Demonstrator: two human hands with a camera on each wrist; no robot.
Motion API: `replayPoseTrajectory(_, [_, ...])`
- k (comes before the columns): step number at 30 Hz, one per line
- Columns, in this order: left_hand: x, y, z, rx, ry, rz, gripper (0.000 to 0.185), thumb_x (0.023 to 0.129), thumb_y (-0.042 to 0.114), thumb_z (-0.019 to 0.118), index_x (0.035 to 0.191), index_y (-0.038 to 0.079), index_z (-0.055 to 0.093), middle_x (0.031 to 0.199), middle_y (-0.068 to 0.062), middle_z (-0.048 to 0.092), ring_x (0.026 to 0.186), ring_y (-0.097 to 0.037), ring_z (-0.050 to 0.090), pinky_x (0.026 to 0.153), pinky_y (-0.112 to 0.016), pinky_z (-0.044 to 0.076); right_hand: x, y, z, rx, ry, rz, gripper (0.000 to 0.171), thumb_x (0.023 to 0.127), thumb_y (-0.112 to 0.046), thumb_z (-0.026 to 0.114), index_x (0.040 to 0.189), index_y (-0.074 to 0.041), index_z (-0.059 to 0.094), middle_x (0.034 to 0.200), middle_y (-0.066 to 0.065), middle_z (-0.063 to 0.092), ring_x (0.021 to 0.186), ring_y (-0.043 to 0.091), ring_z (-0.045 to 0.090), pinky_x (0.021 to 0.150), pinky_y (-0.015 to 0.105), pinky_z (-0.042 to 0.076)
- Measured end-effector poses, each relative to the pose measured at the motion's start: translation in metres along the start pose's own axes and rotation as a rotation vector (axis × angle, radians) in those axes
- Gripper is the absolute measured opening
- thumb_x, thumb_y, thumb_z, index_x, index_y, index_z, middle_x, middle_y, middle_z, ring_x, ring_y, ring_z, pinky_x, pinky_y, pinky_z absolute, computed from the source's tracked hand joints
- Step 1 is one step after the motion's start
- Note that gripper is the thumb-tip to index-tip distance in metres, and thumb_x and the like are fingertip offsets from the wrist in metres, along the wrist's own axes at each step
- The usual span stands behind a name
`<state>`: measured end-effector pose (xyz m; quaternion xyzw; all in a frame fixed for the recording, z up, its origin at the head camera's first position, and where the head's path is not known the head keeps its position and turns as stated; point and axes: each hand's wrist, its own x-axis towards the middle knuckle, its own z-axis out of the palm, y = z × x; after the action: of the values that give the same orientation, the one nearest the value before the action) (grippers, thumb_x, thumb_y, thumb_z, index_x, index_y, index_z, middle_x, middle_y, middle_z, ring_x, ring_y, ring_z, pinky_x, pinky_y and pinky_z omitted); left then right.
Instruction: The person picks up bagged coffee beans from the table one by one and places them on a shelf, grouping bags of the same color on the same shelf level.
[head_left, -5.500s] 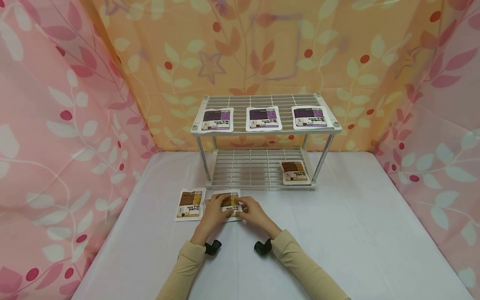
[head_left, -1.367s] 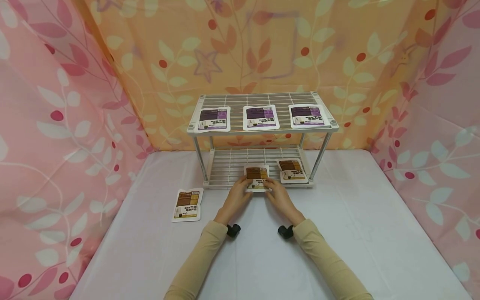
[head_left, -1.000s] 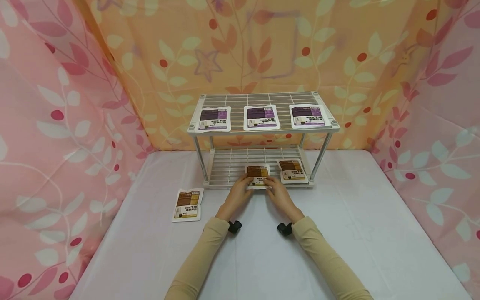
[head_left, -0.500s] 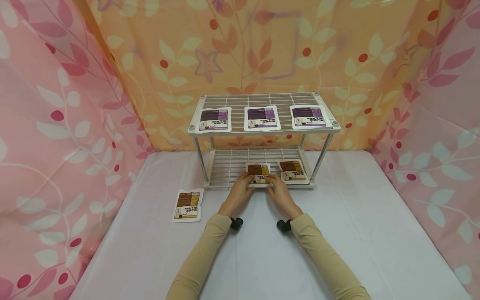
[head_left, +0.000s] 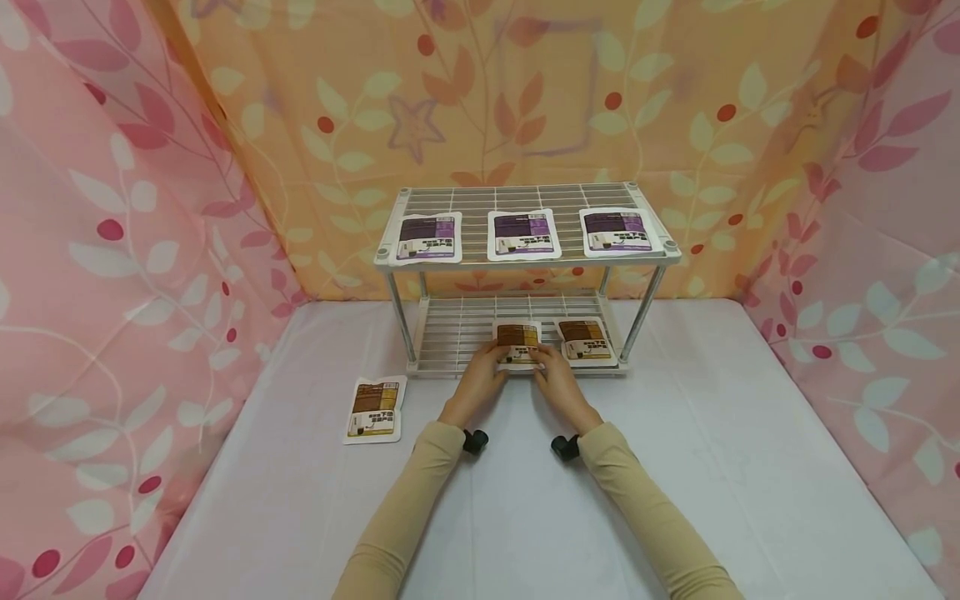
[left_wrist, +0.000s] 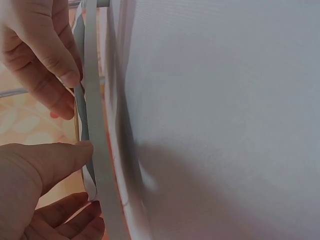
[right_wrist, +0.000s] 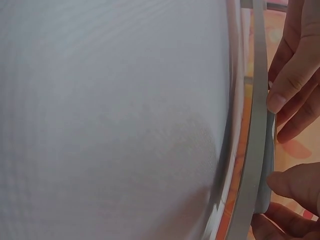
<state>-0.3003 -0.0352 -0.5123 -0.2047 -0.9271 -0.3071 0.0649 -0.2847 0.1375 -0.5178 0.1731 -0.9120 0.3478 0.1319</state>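
A brown, yellow and white printed pouch (head_left: pixel 517 335) lies at the front middle of the rack's lower shelf (head_left: pixel 450 337). My left hand (head_left: pixel 478 379) pinches its left side, and my right hand (head_left: pixel 558 382) holds the right side. In the left wrist view, thumb and fingers of the nearer hand (left_wrist: pixel 30 175) bracket the pouch edge, right at the shelf's front rim (left_wrist: pixel 97 125). A matching pouch (head_left: pixel 587 343) sits to the right on the same shelf. Another brown pouch (head_left: pixel 375 408) lies on the table, left of the rack.
The white wire rack's upper shelf (head_left: pixel 480 200) bears purple pouches: a left one (head_left: pixel 427 238), a middle one (head_left: pixel 523 235) and a right one (head_left: pixel 618 232). Metal posts (head_left: pixel 643 312) stand at the rack's corners. Patterned cloth walls (head_left: pixel 300 150) surround the white-covered table (head_left: pixel 750 467).
Both hands have carried the brown pouch from the table, beside the left pouch, onto the lower shelf. Over the last second it has slid slightly deeper in. The other pouches stay put.
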Motion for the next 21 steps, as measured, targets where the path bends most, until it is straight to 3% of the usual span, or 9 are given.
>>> replayPoseTrajectory(5, [0.0012, 0.0004, -0.0005, -0.016, -0.003, -0.009, 0.044, 0.084, 0.006, 0.065, 0.127, 0.002, 0.054, 0.137, -0.023, 0.043, 0.126, -0.036, 0.042, 0.102, -0.043, 0.040, 0.0007, -0.0008, -0.0004, 0.009, 0.006, 0.001, 0.034, 0.084, 0.005, 0.060, 0.118, 0.009, 0.058, 0.127, 0.028, 0.049, 0.112, 0.042, 0.051, 0.090, 0.048, 0.047])
replayPoseTrajectory(13, [0.0038, -0.0002, 0.0007, -0.031, 0.036, 0.040, 0.046, 0.080, 0.002, 0.067, 0.124, -0.002, 0.055, 0.132, -0.029, 0.046, 0.122, -0.040, 0.045, 0.101, -0.046, 0.040, 0.0032, 0.0018, 0.0005, 0.011, -0.008, 0.017, 0.035, 0.084, 0.006, 0.058, 0.120, 0.008, 0.057, 0.129, 0.027, 0.048, 0.115, 0.041, 0.048, 0.094, 0.049, 0.044])
replayPoseTrajectory(21, [0.0039, 0.0006, -0.0001, -0.029, 0.031, 0.022, 0.047, 0.080, 0.003, 0.067, 0.126, -0.001, 0.054, 0.132, -0.028, 0.046, 0.122, -0.040, 0.045, 0.101, -0.046, 0.039, 0.0027, 0.0007, 0.0002, 0.009, 0.000, 0.001, 0.035, 0.083, 0.007, 0.059, 0.118, 0.009, 0.058, 0.128, 0.028, 0.049, 0.116, 0.042, 0.048, 0.095, 0.050, 0.043])
